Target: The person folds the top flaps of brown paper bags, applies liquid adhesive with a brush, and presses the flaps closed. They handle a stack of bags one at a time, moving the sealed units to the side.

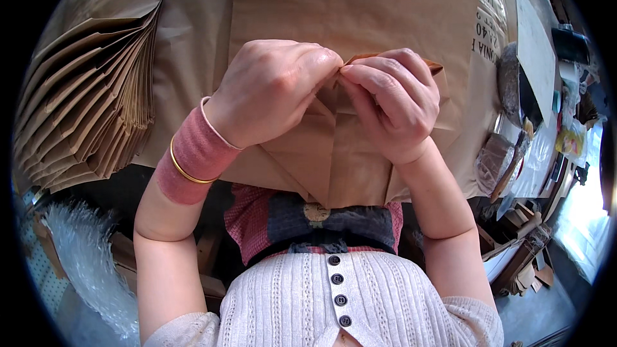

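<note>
A large brown paper bag (360,6) lies flat across the table in front of me, its near end folded into creased flaps. My left hand (273,87), with a pink wristband and a gold bangle behind it, pinches the folded paper at the middle. Close against it, my right hand (392,99) pinches the same fold between thumb and forefinger, its other fingers curled. The two hands' fingertips almost meet. Behind my right fingers a raised paper edge shows; the exact spot gripped is mostly hidden by the fingers.
To the left stands a fanned stack of folded brown paper bags (83,103). A brush (514,160) and a clear-wrapped block (495,154) lie at the table's right edge, near a pale board (536,51). Clear plastic strands (90,263) hang at the lower left.
</note>
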`<state>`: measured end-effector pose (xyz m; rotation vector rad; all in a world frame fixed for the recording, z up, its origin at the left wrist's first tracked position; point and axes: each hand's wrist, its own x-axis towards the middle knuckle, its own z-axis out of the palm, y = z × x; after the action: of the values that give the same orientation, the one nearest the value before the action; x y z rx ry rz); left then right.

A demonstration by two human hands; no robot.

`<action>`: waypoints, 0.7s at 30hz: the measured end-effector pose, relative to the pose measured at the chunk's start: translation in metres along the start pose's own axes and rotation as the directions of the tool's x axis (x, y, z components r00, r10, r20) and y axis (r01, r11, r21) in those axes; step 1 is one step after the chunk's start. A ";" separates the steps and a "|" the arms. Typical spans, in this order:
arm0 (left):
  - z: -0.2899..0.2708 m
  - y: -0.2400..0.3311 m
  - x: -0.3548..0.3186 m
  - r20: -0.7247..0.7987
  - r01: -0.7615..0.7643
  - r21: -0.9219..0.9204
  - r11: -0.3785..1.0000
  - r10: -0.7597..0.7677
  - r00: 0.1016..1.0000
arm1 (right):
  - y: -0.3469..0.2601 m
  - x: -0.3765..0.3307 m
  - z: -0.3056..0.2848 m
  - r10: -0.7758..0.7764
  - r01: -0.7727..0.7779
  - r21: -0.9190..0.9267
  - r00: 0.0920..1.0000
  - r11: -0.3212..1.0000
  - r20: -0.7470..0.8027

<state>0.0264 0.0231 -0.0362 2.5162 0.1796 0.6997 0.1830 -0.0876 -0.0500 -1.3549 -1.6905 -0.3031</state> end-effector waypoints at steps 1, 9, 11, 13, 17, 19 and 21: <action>-0.002 0.000 0.000 0.014 -0.012 -0.008 1.000 0.013 1.000 | 0.000 0.002 0.000 -0.003 0.003 0.013 1.000 1.000 0.016; -0.006 -0.005 0.004 0.040 -0.112 -0.013 0.994 0.112 0.993 | 0.000 0.004 -0.006 0.033 -0.039 0.047 0.992 0.998 0.119; -0.005 -0.004 0.002 0.041 -0.097 -0.030 0.995 0.098 0.994 | 0.001 0.002 -0.006 -0.003 -0.004 0.057 0.994 0.998 0.113; -0.005 -0.002 0.002 0.041 -0.086 -0.046 0.995 0.088 0.995 | 0.000 0.001 -0.007 -0.040 0.035 0.051 0.992 0.998 0.119; -0.003 -0.006 0.003 0.027 -0.049 -0.085 0.995 0.051 0.998 | 0.004 0.001 -0.005 -0.100 0.096 0.033 0.989 0.995 0.113; -0.004 -0.005 0.004 0.027 -0.009 -0.107 0.994 0.012 1.000 | 0.009 0.001 -0.005 -0.109 0.108 0.013 0.991 0.994 0.079; -0.004 -0.003 0.005 0.044 0.049 -0.130 0.990 -0.043 0.998 | 0.003 0.001 -0.006 -0.004 0.002 0.031 0.998 1.000 0.067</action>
<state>0.0281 0.0284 -0.0324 2.3913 0.1711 0.6207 0.1886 -0.0898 -0.0473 -1.3533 -1.7458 -0.2346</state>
